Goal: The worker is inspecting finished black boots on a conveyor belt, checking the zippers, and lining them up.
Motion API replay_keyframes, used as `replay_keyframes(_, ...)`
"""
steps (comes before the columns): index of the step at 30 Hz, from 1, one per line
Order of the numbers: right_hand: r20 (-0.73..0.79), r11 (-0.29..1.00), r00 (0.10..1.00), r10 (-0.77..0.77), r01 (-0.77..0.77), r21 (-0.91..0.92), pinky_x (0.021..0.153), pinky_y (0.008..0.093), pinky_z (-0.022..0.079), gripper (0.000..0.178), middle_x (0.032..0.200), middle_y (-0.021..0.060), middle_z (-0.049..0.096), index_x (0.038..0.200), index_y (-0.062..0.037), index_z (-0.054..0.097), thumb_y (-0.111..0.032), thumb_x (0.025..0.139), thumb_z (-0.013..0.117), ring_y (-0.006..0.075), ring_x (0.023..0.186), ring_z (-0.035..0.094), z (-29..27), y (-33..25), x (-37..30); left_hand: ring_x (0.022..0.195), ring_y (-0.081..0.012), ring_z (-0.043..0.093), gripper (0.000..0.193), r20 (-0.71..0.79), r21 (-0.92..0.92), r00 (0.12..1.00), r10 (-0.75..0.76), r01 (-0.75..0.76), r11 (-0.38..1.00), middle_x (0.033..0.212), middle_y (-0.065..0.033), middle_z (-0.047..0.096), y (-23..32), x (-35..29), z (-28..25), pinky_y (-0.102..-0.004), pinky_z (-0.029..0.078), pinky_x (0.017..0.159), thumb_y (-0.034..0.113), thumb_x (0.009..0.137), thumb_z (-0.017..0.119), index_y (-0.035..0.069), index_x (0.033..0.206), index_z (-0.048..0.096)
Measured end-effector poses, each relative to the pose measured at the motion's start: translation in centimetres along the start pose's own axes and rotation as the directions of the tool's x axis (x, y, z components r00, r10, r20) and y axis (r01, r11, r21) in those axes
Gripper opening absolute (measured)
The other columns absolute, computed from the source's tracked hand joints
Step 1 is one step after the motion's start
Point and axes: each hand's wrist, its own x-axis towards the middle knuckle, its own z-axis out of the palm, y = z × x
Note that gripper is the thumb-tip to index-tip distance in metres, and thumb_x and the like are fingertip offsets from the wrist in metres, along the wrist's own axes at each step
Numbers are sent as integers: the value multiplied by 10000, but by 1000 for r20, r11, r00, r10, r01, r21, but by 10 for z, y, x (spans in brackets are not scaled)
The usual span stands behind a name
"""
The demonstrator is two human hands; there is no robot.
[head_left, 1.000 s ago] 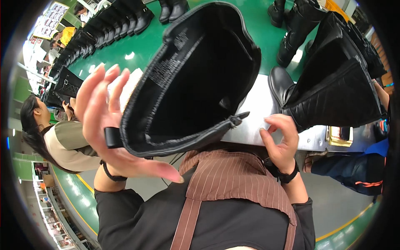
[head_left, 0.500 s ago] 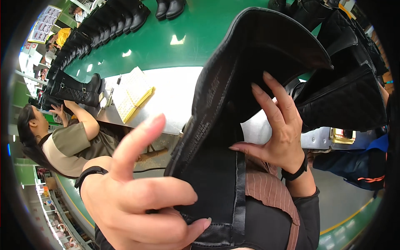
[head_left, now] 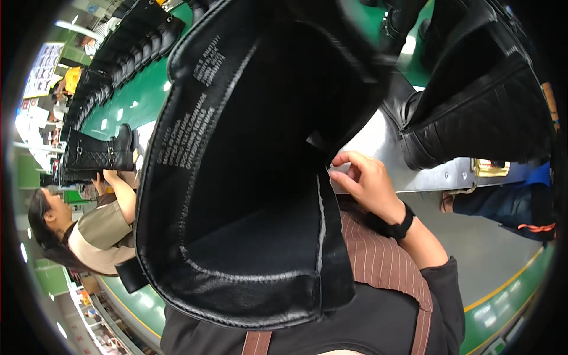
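Fingers of the right hand (head_left: 365,180) are pinching the black boot's (head_left: 248,177) shaft edge; the left hand is probably supporting it unseen, so steadying matters.

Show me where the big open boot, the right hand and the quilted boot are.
big open boot (head_left: 254,177): head view, on its dark inner lining.
right hand (head_left: 367,183): head view, on the back of the hand.
quilted boot (head_left: 491,112): head view, on its quilted shaft.
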Motion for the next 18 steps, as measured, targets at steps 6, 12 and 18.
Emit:
replay_keyframes(6, -12, 995, 999, 34, -35, -92, 600, 351, 504, 227, 707, 130, 668, 880, -23, 673, -241, 847, 725, 227, 616, 663, 17, 4, 6, 1135, -277, 575, 684, 632, 691, 752, -186, -439, 574, 1284, -125, 584, -43, -7, 43, -379, 451, 1006, 508, 805, 737, 57, 1291, 572)
replay_keyframes(12, 183, 958, 957, 224, -251, 141, 471, 255, 450, 276, 608, 44, 582, 830, 8, 596, -236, 957, 612, 109, 505, 589, 28, 0, 24, 1106, -191, 588, 469, 568, 222, 637, -521, 491, 842, 1225, -107, 610, -85, 13, 37, -325, 468, 983, 255, 852, 698, 5, 1234, 591)
replay_keyframes(18, 416, 840, 870, 265, -421, 344, 516, 267, 453, 385, 644, 55, 585, 814, 16, 611, -300, 1000, 496, 122, 478, 532, 35, 7, 36, 1008, -141, 632, 451, 414, 316, 758, -503, 399, 861, 1124, -84, 673, -116, -2, 47, -292, 517, 880, 31, 772, 791, -2, 1190, 626)
